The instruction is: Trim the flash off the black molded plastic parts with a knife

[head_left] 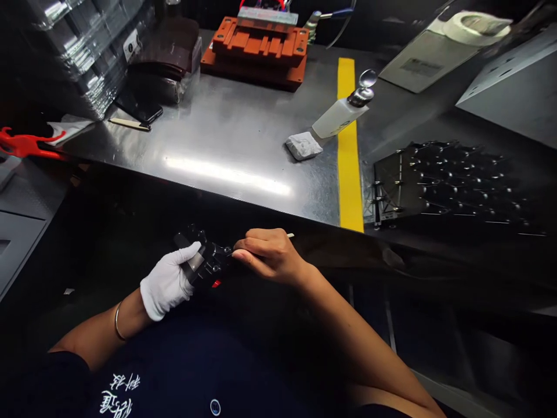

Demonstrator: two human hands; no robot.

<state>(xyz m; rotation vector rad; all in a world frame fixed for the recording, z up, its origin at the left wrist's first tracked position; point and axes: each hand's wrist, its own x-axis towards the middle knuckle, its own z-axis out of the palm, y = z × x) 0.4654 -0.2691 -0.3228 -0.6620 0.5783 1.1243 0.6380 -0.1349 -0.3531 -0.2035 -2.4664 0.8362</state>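
Note:
My left hand, in a white glove, grips a black moulded part with a flat grey metal face. The thumb presses on that face, and a small bit of red shows at the part's lower edge. My bare right hand is closed in a pinch at the part's right end. A thin stick with a pale end pokes out behind its knuckles; the other end is hidden by the fingers. Both hands are in front of the metal bench, over my lap.
On the metal bench stand an orange fixture, a white bottle with a metal cap, and a folded white cloth. A pen and phone lie left. A rack of black parts is right of the yellow tape.

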